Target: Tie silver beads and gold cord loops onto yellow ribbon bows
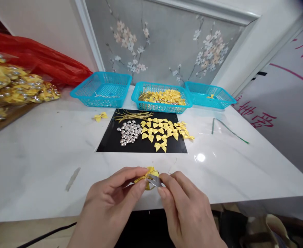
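Observation:
Near the table's front edge, my left hand (117,193) pinches a yellow ribbon bow (150,170) between thumb and fingertips. My right hand (186,203) is closed around a small pointed grey metal tool (155,180), whose tip touches the middle of the bow. A thin loop shows beside the bow; its ends are hidden by my fingers. Just beyond my hands lies a black mat (110,143). On it are a cluster of shiny silver beads (129,132), several yellow bows (160,131) and a bundle of gold twist ties (133,116).
Behind the mat stand three blue baskets: the left one (76,93) holds white strips, the middle one (161,107) yellow bows, the right one (223,102) a small yellow piece. Bagged bows (19,84) and red plastic (43,58) lie left. A green strip (231,131) lies right.

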Available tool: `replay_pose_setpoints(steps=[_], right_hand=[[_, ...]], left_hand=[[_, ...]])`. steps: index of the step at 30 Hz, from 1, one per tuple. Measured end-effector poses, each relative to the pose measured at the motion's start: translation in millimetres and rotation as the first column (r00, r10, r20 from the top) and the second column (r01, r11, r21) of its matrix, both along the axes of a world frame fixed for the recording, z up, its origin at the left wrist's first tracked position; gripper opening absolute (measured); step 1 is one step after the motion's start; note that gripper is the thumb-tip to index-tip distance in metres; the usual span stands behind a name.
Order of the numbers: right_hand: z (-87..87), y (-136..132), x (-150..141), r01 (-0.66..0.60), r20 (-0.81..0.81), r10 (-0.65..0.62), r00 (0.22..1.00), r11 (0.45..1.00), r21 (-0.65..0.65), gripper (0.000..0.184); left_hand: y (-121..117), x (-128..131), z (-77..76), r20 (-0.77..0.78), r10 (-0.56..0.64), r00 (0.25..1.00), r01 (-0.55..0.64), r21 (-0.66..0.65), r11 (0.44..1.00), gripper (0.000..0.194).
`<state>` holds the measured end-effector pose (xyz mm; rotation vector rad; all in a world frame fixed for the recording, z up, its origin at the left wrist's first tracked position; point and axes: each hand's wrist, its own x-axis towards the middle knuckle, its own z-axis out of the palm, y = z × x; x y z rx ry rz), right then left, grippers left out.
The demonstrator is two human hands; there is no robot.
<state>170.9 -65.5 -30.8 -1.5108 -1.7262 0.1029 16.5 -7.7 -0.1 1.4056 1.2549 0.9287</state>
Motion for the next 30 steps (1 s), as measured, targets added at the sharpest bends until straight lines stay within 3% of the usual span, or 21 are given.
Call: replay_pose_setpoints(steps=[16, 20, 26, 30], right_hand=[[-0.5, 5, -5, -0.005, -0.031, 0.004, 1.000, 1.000, -0.005, 0.029], [-3.2, 5, -6, -0.002, -0.120, -0.005, 0.993, 0.998, -0.055, 0.027], [-0.1, 3, 1, -0.099, -0.359, 0.059, 0.931, 0.991, -0.095, 0.024], [3.7, 0, 7, -0.060, -0.467, -0.026, 0.884, 0.984, -0.168, 0.025]], left_hand=[[-3, -2, -3.0, -0.014, 0.021, 1.000, -0.020, 0.028, 0.999, 0.012], [-1, -1, -1.0, -0.023, 0.019, 1.000, -0.018, 0.041, 0.999, 0.010], [0, -1, -3.8, 0.035, 0.036, 0.999, -0.036, -0.003, 0.999, 0.017], [-2, 0, -4.1, 0.039, 0.063, 0.997, -0.064, 0.009, 0.998, 0.014]])
